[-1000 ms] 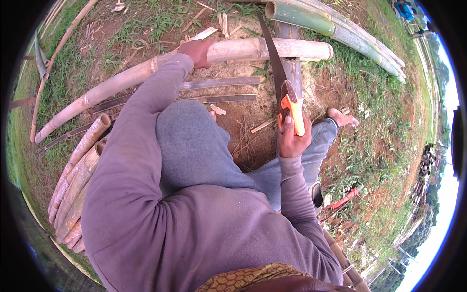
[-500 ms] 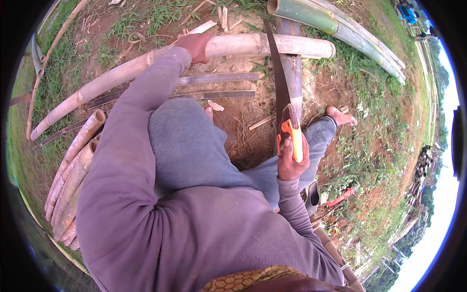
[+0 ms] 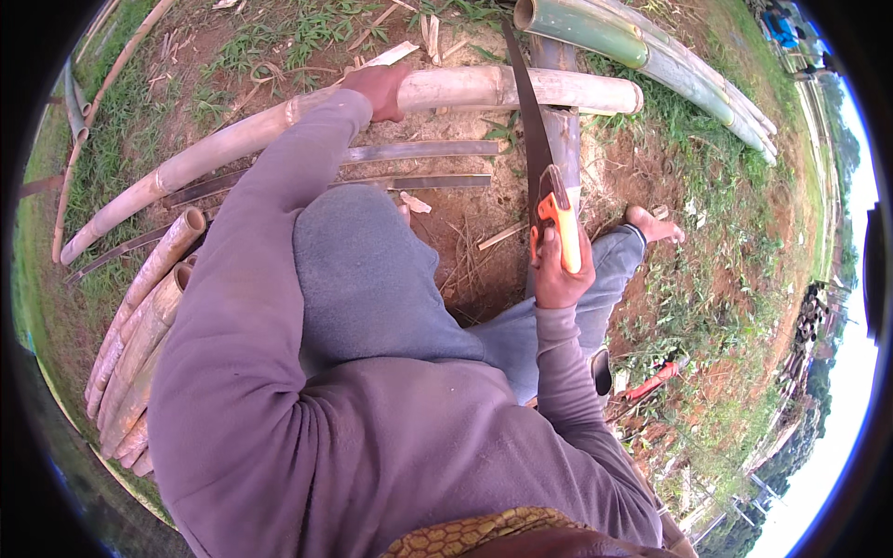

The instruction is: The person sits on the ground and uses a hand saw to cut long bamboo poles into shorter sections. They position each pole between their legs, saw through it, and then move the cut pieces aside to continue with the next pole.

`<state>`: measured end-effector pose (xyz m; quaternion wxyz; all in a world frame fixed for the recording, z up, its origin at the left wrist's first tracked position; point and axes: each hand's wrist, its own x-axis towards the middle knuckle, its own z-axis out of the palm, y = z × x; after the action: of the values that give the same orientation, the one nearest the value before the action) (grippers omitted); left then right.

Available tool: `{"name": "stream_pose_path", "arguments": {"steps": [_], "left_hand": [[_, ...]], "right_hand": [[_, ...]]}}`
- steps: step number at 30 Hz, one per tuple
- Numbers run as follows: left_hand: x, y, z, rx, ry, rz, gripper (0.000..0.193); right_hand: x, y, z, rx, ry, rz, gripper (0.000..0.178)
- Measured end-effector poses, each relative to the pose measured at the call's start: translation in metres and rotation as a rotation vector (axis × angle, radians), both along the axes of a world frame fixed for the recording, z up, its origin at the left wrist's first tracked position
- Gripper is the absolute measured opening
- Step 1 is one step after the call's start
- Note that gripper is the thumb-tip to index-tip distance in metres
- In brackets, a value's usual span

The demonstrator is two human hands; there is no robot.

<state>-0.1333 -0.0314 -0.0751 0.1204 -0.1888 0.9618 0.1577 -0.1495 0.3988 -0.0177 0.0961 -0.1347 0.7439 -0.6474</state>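
A long pale bamboo pole (image 3: 446, 87) lies across in front of me, its right end resting over a thicker grey bamboo support (image 3: 556, 139). My left hand (image 3: 379, 91) is wrapped round the pole left of its middle. In my right hand (image 3: 565, 268) I grip the orange handle of a hand saw (image 3: 532, 126). The dark blade points away from me and crosses the pole just left of the support. Whether its teeth have entered the bamboo I cannot tell.
Thick green bamboo poles (image 3: 595, 39) lie at the far right. Cut bamboo lengths (image 3: 153, 321) are stacked at my left. Dark flat strips (image 3: 419, 151) lie between the pole and my knee. A red-orange tool (image 3: 653, 379) rests on the ground at right, near a dark shoe (image 3: 602, 372).
My right hand has moved slightly away from me, pushing the saw forward across the pole. The left hand keeps its hold on the bamboo.
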Motion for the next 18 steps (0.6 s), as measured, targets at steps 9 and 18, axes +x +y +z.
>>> {"name": "stream_pose_path", "arguments": {"steps": [9, 18], "left_hand": [[-0.005, 0.008, 0.009, 0.016, -0.019, -0.01, 0.08], [0.004, 0.0, 0.01, 0.034, -0.034, 0.009, 0.083]], "right_hand": [[-0.044, -0.045, -0.017, -0.148, -0.038, -0.007, 0.035], [0.037, 0.045, 0.002, 0.028, 0.086, -0.019, 0.036]]}}
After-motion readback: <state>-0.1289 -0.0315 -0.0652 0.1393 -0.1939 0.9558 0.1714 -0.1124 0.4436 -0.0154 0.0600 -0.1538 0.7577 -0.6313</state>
